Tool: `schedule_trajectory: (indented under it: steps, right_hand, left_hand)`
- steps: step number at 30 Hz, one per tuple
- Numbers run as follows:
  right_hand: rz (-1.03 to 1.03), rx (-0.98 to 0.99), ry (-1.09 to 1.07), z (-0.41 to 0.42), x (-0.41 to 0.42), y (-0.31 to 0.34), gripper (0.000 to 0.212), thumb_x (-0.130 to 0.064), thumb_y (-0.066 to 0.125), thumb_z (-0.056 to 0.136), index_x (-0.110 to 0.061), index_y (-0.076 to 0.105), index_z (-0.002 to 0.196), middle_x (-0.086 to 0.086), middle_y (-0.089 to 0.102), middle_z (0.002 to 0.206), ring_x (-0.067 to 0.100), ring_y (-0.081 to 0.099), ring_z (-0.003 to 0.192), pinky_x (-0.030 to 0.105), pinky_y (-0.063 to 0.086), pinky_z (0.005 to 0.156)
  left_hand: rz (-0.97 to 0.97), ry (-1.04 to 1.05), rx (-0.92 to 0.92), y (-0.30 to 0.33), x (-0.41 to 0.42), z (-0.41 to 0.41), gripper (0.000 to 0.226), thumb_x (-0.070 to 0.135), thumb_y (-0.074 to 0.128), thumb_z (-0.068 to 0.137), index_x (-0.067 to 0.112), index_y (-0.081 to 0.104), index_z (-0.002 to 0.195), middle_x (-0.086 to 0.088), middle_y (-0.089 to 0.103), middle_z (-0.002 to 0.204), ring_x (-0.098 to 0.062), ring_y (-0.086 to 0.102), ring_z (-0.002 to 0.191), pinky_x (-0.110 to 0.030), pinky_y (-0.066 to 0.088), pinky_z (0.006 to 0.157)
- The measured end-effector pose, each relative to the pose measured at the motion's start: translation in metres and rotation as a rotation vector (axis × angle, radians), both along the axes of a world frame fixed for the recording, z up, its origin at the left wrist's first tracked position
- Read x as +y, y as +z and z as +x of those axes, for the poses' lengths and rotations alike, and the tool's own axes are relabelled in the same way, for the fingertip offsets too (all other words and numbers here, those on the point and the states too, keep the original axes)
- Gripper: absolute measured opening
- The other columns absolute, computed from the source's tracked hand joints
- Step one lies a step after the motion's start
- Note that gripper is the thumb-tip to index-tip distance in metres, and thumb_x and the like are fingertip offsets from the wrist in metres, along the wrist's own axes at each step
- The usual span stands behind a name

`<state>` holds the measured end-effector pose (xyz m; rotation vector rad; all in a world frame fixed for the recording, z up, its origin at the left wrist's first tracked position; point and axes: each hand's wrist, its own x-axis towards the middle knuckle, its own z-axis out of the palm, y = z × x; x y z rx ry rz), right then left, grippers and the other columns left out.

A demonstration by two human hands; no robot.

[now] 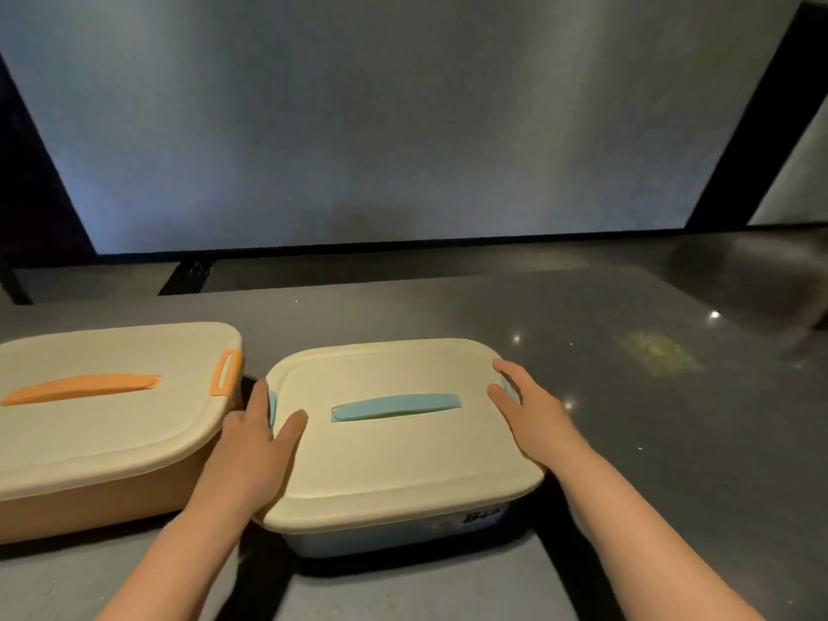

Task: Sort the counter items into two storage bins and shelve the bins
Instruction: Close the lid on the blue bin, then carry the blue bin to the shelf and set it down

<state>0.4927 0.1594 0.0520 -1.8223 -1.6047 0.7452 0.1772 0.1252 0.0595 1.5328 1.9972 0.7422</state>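
Blue bin (394,526) | btwn hands | L (251,437) + R (533,410) on lid ends

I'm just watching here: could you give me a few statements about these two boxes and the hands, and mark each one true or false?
1. Both bins have their lids on. True: the orange bin and the blue bin each carry a cream lid.
2. The left hand rests on the orange bin. False: it lies at the left end of the blue bin's lid.
3. The right hand is at the right end of the blue bin's lid. True.
4. The blue bin's top handle is lifted upright. False: it lies flat on the lid.
5. The bins stand stacked. False: they sit side by side on the counter.
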Motion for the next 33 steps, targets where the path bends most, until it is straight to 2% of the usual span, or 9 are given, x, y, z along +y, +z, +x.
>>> schedule_trajectory:
  steps: [3,9,13,17,20,24,27,30,33]
  right_hand:
    - [-0.039,0.04,-0.012,0.008,-0.018,-0.006,0.04,-0.045,0.041,0.097,-0.047,0.037,0.137,0.005,0.05,0.137,0.023,0.047,0.125,0.035,0.039,0.102]
    - [-0.026,0.078,-0.251,0.025,-0.106,-0.007,0.034,-0.047,0.039,0.097,-0.054,0.038,0.131,-0.004,0.051,0.133,0.018,0.046,0.124,0.031,0.038,0.096]
    - [0.049,0.152,-0.501,0.032,-0.183,-0.007,0.029,-0.038,0.043,0.099,-0.05,0.046,0.125,-0.01,0.051,0.135,0.013,0.047,0.123,0.024,0.036,0.091]
    - [0.128,0.181,-0.823,0.024,-0.282,-0.003,0.03,-0.033,0.045,0.099,-0.045,0.05,0.127,-0.017,0.05,0.13,0.002,0.044,0.114,0.012,0.035,0.081]
    - [0.164,0.168,-1.084,0.001,-0.379,0.0,0.031,-0.032,0.046,0.098,-0.046,0.049,0.126,-0.02,0.051,0.127,0.002,0.046,0.116,0.019,0.034,0.088]
    - [0.213,0.132,-1.457,-0.043,-0.513,0.005,0.03,-0.032,0.046,0.098,-0.046,0.048,0.125,-0.02,0.052,0.124,0.004,0.048,0.112,0.021,0.035,0.085]
    - [0.242,0.043,-1.713,-0.077,-0.612,0.011,0.028,-0.032,0.048,0.098,-0.046,0.05,0.122,-0.022,0.053,0.121,0.002,0.049,0.108,0.012,0.036,0.077]
    - [0.236,-0.012,-1.944,-0.117,-0.708,0.017,0.028,-0.033,0.048,0.097,-0.047,0.052,0.121,-0.02,0.055,0.118,0.005,0.051,0.106,0.013,0.037,0.074]
    - [0.213,-0.046,-2.174,-0.163,-0.801,0.023,0.026,-0.034,0.047,0.097,-0.048,0.053,0.119,-0.015,0.057,0.111,0.008,0.053,0.099,0.014,0.038,0.069]
  left_hand:
    - [0.005,-0.058,-0.026,0.002,-0.001,0.002,0.072,0.052,0.046,0.089,0.03,0.014,0.149,-0.014,0.041,0.144,-0.032,0.045,0.127,-0.044,0.035,0.103]
    - [0.038,-0.252,-0.124,0.004,-0.01,0.028,0.067,0.044,0.053,0.089,0.032,0.022,0.147,0.0,0.038,0.149,-0.028,0.041,0.131,-0.044,0.034,0.103]
    - [0.053,-0.44,-0.219,0.005,-0.02,0.059,0.057,0.038,0.056,0.09,0.034,0.033,0.142,0.002,0.044,0.144,-0.027,0.045,0.125,-0.043,0.038,0.094]
    - [0.017,-0.707,-0.279,0.014,-0.042,0.101,0.05,0.041,0.06,0.087,0.042,0.04,0.133,0.004,0.051,0.135,-0.027,0.051,0.118,-0.05,0.044,0.097]
    - [-0.008,-0.936,-0.322,0.03,-0.08,0.146,0.044,0.046,0.068,0.08,0.054,0.047,0.118,0.011,0.058,0.118,-0.023,0.057,0.104,-0.053,0.049,0.09]
    - [-0.078,-1.303,-0.428,0.043,-0.17,0.215,0.05,0.055,0.071,0.064,0.06,0.052,0.11,0.023,0.059,0.111,-0.019,0.057,0.106,-0.047,0.047,0.094]
    - [-0.164,-1.596,-0.456,0.042,-0.269,0.255,0.051,0.039,0.071,0.079,0.048,0.046,0.123,0.016,0.053,0.12,-0.011,0.048,0.111,-0.035,0.036,0.093]
    - [-0.214,-1.772,-0.482,0.036,-0.376,0.284,0.051,0.042,0.072,0.075,0.056,0.048,0.118,0.017,0.054,0.119,-0.009,0.053,0.104,-0.038,0.042,0.093]
    - [-0.201,-2.002,-0.428,0.027,-0.491,0.303,0.051,0.03,0.063,0.087,0.039,0.045,0.134,0.01,0.053,0.129,-0.016,0.052,0.108,-0.036,0.038,0.09]
